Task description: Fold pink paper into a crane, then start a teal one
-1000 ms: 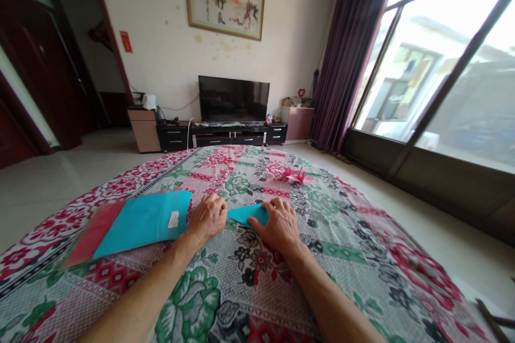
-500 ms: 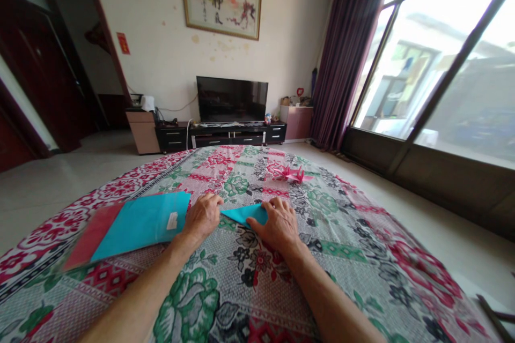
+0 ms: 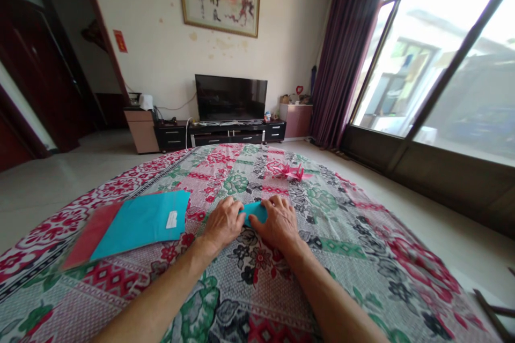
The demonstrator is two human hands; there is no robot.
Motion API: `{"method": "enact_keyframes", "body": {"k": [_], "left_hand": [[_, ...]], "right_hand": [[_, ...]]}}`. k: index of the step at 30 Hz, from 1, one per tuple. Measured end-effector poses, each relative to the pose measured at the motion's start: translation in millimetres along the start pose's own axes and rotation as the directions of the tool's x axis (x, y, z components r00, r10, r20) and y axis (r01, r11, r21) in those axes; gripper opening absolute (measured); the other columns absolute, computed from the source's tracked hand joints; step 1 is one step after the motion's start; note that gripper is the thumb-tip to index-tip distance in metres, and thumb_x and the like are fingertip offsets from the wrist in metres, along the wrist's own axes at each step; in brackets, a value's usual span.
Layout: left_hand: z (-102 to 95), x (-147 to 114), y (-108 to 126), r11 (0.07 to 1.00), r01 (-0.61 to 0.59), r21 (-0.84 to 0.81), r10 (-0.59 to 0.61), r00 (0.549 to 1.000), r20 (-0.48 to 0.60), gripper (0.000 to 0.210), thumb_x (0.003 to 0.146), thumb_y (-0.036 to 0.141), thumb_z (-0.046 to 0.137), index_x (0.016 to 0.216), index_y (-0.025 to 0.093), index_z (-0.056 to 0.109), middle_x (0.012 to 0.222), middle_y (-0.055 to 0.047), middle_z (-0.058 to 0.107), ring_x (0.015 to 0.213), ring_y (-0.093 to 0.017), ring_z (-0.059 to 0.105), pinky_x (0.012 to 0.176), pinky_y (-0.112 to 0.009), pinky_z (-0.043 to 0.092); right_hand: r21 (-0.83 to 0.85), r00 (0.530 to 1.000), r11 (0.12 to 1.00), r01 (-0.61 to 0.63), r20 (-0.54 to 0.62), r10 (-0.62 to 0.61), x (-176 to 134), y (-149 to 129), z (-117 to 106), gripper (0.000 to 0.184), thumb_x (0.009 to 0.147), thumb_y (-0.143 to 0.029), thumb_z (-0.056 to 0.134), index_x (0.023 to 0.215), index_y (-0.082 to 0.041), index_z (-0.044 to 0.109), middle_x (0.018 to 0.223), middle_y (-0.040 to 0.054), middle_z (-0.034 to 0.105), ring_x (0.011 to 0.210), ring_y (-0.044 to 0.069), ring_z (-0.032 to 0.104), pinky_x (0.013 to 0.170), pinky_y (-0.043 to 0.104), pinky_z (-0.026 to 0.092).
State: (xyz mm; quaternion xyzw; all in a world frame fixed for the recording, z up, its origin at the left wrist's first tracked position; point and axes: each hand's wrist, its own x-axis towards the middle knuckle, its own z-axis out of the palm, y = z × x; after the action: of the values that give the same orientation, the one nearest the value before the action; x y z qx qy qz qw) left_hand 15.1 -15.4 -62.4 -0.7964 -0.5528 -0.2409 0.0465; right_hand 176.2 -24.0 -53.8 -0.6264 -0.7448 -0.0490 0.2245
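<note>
A small folded piece of blue paper (image 3: 254,213) lies on the patterned tablecloth between my hands, its two ends covered by fingers. My left hand (image 3: 226,220) grips its left end, thumb and fingers closed together. From the other side my right hand (image 3: 280,220) holds the right end, thumb below and curled fingers above. Left of my hands rests a clear packet of blue and red paper sheets (image 3: 139,225) with a small white label. Farther back on the cloth stand pink folded paper figures (image 3: 295,172) with pointed tips.
The round table wears a floral tablecloth (image 3: 333,278). Beyond it are a low black cabinet (image 3: 173,136) and a television (image 3: 231,98). A purple curtain (image 3: 336,53) and large windows (image 3: 462,64) line the right side.
My left hand has moved right, away from the packet, onto the paper's left end, and its pointed left tip no longer shows. My right hand has stayed in place.
</note>
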Motion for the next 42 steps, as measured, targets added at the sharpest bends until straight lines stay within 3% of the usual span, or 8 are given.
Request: {"method": "enact_keyframes", "body": {"k": [7, 21, 24, 27, 29, 32, 35, 42], "left_hand": [[-1.9, -4.4, 8.8, 0.999, 0.047, 0.008, -0.047, 0.998, -0.038, 0.026, 0.08, 0.04, 0.052, 0.089, 0.017, 0.06, 0.087, -0.009, 0.056, 0.087, -0.023, 0.054, 0.079, -0.034, 0.044], [-21.4, 1.9, -46.3, 0.975, 0.223, 0.008, -0.223, 0.971, 0.082, 0.032, 0.077, 0.025, 0.053, 0.109, 0.02, 0.056, 0.09, -0.004, 0.063, 0.084, -0.017, 0.059, 0.078, -0.027, 0.044], [-23.0, 2.7, -52.1, 0.97, 0.242, 0.016, -0.243, 0.969, 0.036, 0.032, 0.078, 0.013, 0.046, 0.107, 0.019, 0.057, 0.093, -0.005, 0.065, 0.088, -0.017, 0.059, 0.081, -0.027, 0.043], [-24.7, 3.7, -42.5, 0.973, 0.232, 0.011, -0.229, 0.965, -0.131, 0.03, 0.081, 0.013, 0.041, 0.105, 0.018, 0.058, 0.096, -0.007, 0.064, 0.091, -0.019, 0.058, 0.083, -0.028, 0.043], [-23.0, 4.3, -26.5, 0.988, 0.151, -0.016, -0.151, 0.972, -0.178, 0.027, 0.084, 0.016, 0.04, 0.102, 0.019, 0.06, 0.094, -0.006, 0.063, 0.089, -0.018, 0.058, 0.082, -0.028, 0.043], [-14.1, 3.7, -1.1, 0.996, 0.008, -0.087, -0.015, 0.996, -0.089, 0.022, 0.086, 0.021, 0.042, 0.095, 0.02, 0.062, 0.088, -0.005, 0.061, 0.082, -0.016, 0.058, 0.077, -0.026, 0.044], [-2.8, 0.8, 10.9, 0.991, -0.093, -0.095, 0.093, 0.996, -0.007, 0.019, 0.085, 0.025, 0.046, 0.092, 0.02, 0.063, 0.088, -0.006, 0.058, 0.089, -0.019, 0.055, 0.082, -0.029, 0.044], [-1.4, -3.6, 12.0, 0.996, -0.079, -0.048, 0.079, 0.997, -0.001, 0.02, 0.083, 0.029, 0.049, 0.093, 0.017, 0.061, 0.088, -0.008, 0.055, 0.09, -0.021, 0.052, 0.084, -0.034, 0.044]], "right_hand": [[-0.01, 1.0, 1.0, 0.016, -0.006, -0.016, 0.3, 2.1, 2.4, 0.041, 0.079, -0.048, 0.049, 0.108, -0.021, 0.06, 0.109, 0.0104, 0.055, 0.099, 0.026, 0.047, 0.083, 0.037, 0.032], [-0.01, 1.0, 1.0, 0.016, 0.008, -0.016, 0.3, 2.2, 1.5, 0.042, 0.08, -0.048, 0.048, 0.11, -0.021, 0.059, 0.111, 0.0107, 0.055, 0.1, 0.026, 0.047, 0.084, 0.037, 0.032], [-0.003, 1.0, 1.0, 0.019, 0.006, -0.019, 0.5, 2.9, 2.3, 0.042, 0.079, -0.048, 0.049, 0.11, -0.021, 0.059, 0.111, 0.0109, 0.055, 0.1, 0.027, 0.047, 0.084, 0.037, 0.032], [-0.011, 1.0, 1.0, 0.011, 0.014, -0.011, 0.7, 2.7, 2.2, 0.043, 0.079, -0.048, 0.049, 0.111, -0.021, 0.059, 0.111, 0.0111, 0.055, 0.1, 0.027, 0.047, 0.084, 0.037, 0.031], [-0.017, 1.0, 1.0, 0.007, 0.01, -0.007, 0.6, 2.3, 1.9, 0.043, 0.079, -0.048, 0.05, 0.11, -0.021, 0.059, 0.111, 0.011, 0.055, 0.1, 0.027, 0.046, 0.084, 0.037, 0.031], [-0.011, 1.0, 1.0, 0.008, 0.003, -0.008, 0.4, 1.9, 1.7, 0.041, 0.079, -0.048, 0.049, 0.109, -0.021, 0.059, 0.11, 0.0107, 0.055, 0.099, 0.026, 0.047, 0.084, 0.036, 0.031], [0.0, 1.0, 1.0, 0.005, 0.008, -0.005, 0.4, 1.6, 2.0, 0.041, 0.08, -0.048, 0.048, 0.109, -0.021, 0.059, 0.109, 0.0104, 0.055, 0.099, 0.026, 0.047, 0.083, 0.036, 0.031], [-0.009, 1.0, 1.0, 0.023, -0.011, -0.024, -0.9, 1.2, 3.3, 0.036, 0.082, -0.043, 0.047, 0.108, -0.02, 0.057, 0.108, 0.0096, 0.055, 0.099, 0.026, 0.046, 0.082, 0.036, 0.031]]}}
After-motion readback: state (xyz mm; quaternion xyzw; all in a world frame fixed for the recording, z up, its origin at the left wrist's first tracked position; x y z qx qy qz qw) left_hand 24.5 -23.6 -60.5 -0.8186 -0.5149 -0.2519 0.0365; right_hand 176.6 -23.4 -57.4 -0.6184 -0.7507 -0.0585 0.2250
